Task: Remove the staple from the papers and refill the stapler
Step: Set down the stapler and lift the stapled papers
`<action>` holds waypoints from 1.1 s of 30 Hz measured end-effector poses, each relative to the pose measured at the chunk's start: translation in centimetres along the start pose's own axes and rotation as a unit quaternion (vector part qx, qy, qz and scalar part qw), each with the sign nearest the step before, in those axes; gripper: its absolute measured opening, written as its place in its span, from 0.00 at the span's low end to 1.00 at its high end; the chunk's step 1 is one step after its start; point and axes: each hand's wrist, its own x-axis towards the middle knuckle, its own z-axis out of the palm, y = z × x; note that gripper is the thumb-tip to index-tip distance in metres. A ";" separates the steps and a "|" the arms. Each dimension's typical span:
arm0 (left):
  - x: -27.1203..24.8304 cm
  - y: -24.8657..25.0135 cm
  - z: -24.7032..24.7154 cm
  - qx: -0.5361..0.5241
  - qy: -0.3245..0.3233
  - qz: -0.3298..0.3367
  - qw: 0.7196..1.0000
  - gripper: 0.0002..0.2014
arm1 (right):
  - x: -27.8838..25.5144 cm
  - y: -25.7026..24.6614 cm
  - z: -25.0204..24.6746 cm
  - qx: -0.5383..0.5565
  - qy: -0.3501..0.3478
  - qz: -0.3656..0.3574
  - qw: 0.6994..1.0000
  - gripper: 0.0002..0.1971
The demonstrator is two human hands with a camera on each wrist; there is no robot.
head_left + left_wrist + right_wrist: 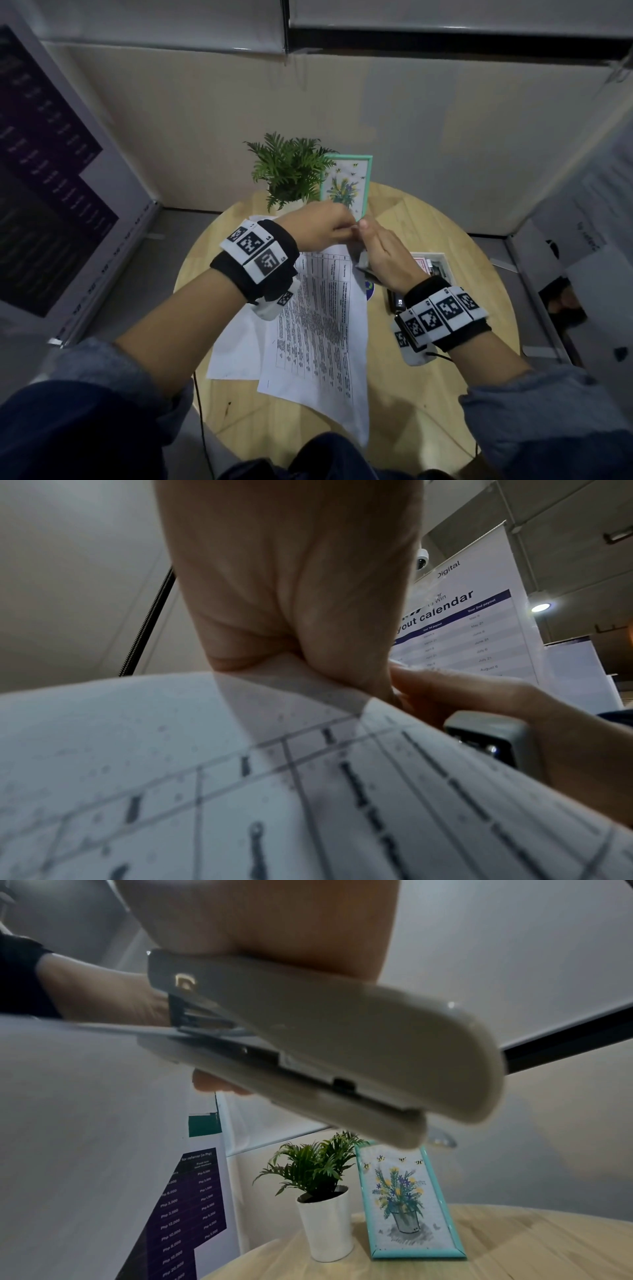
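My left hand pinches the top corner of the printed papers and holds them up over the round wooden table. My right hand grips a grey stapler right beside that corner. In the right wrist view the stapler has its front end against the paper's edge, with the left hand behind it. The left wrist view shows the papers, the stapler's end and my left palm. The staple itself is hidden.
A blank sheet lies on the table under the papers. A small open box and a black object sit at the right. A potted plant and a teal picture frame stand at the back. Partition walls surround the table.
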 end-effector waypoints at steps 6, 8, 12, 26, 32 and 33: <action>0.0 0.0 0.0 0.004 0.010 -0.001 1.000 0.16 | -0.2 -0.2 -0.2 0.006 -0.010 -0.002 1.000 0.23; 0.0 -0.1 0.1 0.006 0.016 -0.001 1.000 0.16 | -0.2 0.0 -0.1 0.007 -0.009 -0.002 1.000 0.23; -0.3 0.1 0.2 0.016 0.016 0.012 1.000 0.15 | -0.3 0.3 0.3 -0.009 0.008 -0.010 1.000 0.24; -1.2 -3.3 0.6 -0.041 -0.048 -0.012 0.998 0.15 | -0.2 1.6 1.0 0.074 -0.024 0.157 0.984 0.32; -1.9 -6.2 1.3 -0.089 -0.017 -0.061 0.994 0.16 | 1.0 5.8 0.3 0.112 0.006 0.390 0.914 0.41; -1.9 -6.7 1.5 -0.092 -0.014 -0.066 0.993 0.17 | 1.4 6.7 0.7 0.095 -0.005 0.414 0.905 0.42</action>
